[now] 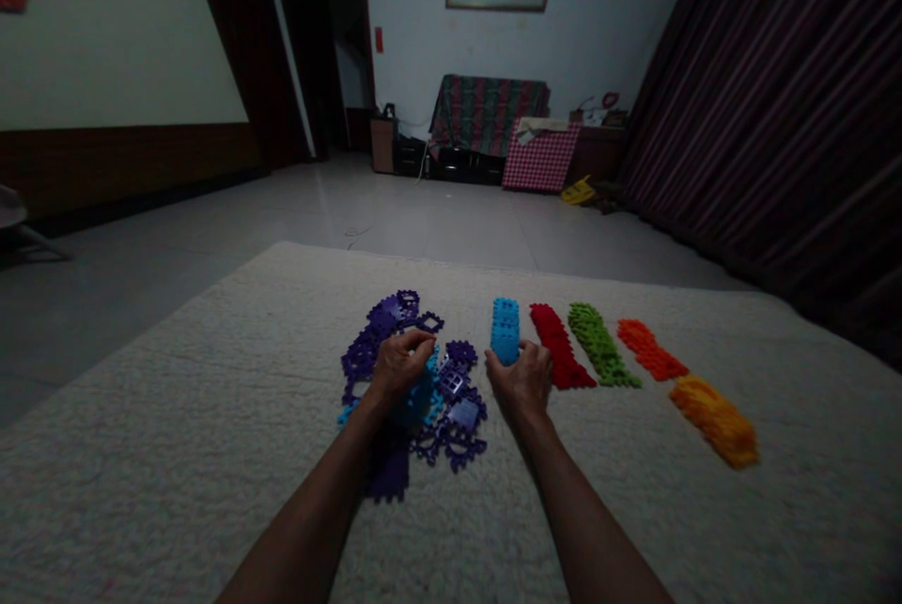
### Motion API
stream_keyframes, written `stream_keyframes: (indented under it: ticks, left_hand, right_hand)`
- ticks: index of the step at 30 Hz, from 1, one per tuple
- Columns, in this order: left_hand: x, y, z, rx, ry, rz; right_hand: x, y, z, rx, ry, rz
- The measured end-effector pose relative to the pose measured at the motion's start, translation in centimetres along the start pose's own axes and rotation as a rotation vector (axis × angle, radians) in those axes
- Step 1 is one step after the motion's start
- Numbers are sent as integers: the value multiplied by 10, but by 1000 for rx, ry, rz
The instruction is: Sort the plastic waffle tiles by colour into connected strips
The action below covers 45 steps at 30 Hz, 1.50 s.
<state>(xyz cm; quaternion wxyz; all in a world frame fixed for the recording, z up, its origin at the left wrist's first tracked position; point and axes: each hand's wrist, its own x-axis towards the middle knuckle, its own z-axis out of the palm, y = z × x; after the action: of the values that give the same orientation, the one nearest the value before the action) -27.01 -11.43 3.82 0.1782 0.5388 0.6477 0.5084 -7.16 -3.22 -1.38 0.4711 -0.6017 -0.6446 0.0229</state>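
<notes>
Loose purple interlocking plastic pieces [363, 350], with toothed edges, lie in a spread pile at the middle. Light blue pieces [421, 402] sit among them, partly covered by my left hand [403, 362]. That hand is closed in a pinch above the pile; what its fingertips hold, if anything, cannot be made out. To the right, my right hand [522, 379] grips the near end of a row of light blue interlocking pieces [505, 322], thumb on the left side and fingers on the right. A row of red pieces [558, 346] lies just beyond those fingers.
Rows of green pieces [602, 346], orange pieces [649, 348] and yellow pieces [715, 418] lie farther right on the cream mat [232, 454]. Past the mat's far edge are a tiled floor [451, 224], a cloth-covered seat [486, 116] and a dark curtain [768, 97].
</notes>
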Motion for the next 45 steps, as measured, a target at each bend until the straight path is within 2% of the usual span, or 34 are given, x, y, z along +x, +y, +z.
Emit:
stream_keyframes:
  ticks: [3, 7, 11, 15, 20, 25, 28, 31, 34, 38, 42, 45]
  left_hand:
    - [2, -3, -5, 31, 41, -17]
    - [5, -10, -16, 102, 68, -62]
    - [6, -17, -29, 117, -56, -24]
    - [4, -15, -36, 183, -192, 4]
    - [-9, -5, -35, 315, -282, 21]
    - [-20, -2, -28, 374, -269, 23]
    - [-21, -7, -28, 478, -246, 21]
    - [-17, -13, -32, 588, -169, -16]
    - [-11, -15, -34, 577, -96, -16]
    - [-6, -10, -18, 401, -115, 121]
    - [-11, -10, 8, 245, -163, 252]
    - [-15, -11, 16, 142, -154, 311]
  right_hand:
    - [0, 0, 1, 12, 28, 1]
    - [0, -4, -3, 11, -7, 4]
    - [-2, -11, -9, 147, -58, -118]
    - [-10, -20, -15, 317, -184, -272]
    - [-21, -24, -25, 324, -346, -292]
    - [-27, -26, -26, 274, -472, -370]
    - [-33, -35, -18, 257, -474, -418]
    - [-37, -48, -9, 275, -451, -426]
    - [-37, -56, -7, 339, -400, -393]
    - [-32, -54, -14, 500, -309, -264]
    - [-31, -49, -15, 648, -383, -72]
    - [-31, -49, -11, 764, -427, 48]
